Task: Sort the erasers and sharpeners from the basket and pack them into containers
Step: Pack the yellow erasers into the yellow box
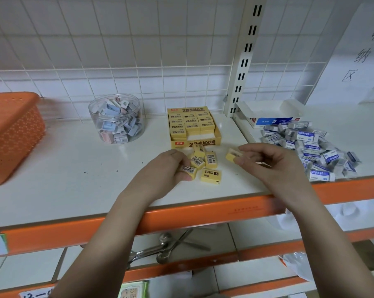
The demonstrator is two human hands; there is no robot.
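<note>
A yellow eraser box (218, 140) stands open on the white shelf, partly filled with rows of yellow 2B erasers (190, 121). In front of it lie several loose yellow erasers (210, 174). My left hand (171, 166) pinches one of them (189, 170) at the pile's left edge. My right hand (265, 160) holds another yellow eraser (233, 154) between thumb and forefinger, just above the shelf and to the right of the pile. A clear round tub (117, 118) at the back holds several sharpeners.
An orange basket (12, 134) stands at the far left. On the right shelf section lies a heap of blue-and-white erasers (310, 145) in front of their open white box (272, 117). A wire grid backs the shelf (74, 168). Metal tools lie on the shelf below.
</note>
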